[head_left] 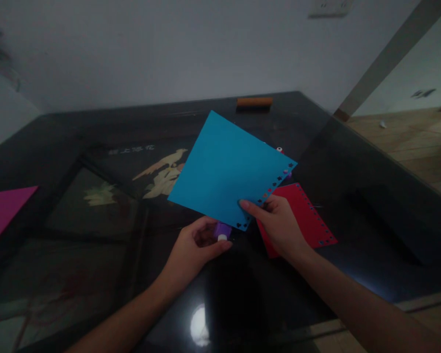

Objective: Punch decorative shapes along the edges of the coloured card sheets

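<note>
A blue sheet of paper (228,166) with small shapes punched along its right edge and near its lower corner is pinched in my right hand (279,223), thumb on top. My left hand (194,245) grips a small purple craft punch (223,230) with a white button, at the sheet's lower edge. Whether the paper sits inside the punch's slot I cannot tell. Beneath my right hand lies a red sheet (305,215) with a row of punched holes along its right side.
The dark glossy table (242,294) bears a bird picture (165,171). A pink sheet (7,211) lies at the left, and an orange-brown bar-like object (255,102) at the back. Partly behind the blue sheet is a small red and white item (280,150). The wall (169,54) rises behind.
</note>
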`<state>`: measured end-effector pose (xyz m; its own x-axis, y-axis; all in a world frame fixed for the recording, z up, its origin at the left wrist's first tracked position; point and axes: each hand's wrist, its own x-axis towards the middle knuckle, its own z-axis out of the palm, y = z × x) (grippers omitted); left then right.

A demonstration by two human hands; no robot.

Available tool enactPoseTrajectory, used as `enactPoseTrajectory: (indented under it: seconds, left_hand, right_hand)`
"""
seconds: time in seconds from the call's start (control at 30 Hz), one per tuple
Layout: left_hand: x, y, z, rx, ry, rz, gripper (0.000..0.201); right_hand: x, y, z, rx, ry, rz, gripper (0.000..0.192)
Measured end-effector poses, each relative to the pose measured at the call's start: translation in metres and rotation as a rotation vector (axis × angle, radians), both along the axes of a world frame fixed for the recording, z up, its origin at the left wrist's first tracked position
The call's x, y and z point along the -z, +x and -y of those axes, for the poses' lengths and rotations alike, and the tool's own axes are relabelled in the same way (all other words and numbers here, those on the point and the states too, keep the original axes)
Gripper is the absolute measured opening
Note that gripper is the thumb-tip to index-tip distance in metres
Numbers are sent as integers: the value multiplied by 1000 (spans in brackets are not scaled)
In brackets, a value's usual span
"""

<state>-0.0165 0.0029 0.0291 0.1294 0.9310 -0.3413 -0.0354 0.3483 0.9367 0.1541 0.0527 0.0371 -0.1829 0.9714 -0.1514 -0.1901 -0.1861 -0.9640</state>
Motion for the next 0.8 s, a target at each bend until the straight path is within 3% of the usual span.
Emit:
enactPoseTrajectory:
  seconds: [0.8]
  left_hand:
    - [-1,5,5,-51,64,-62,32]
  right_hand:
    - [0,-3,4,14,110,82,13]
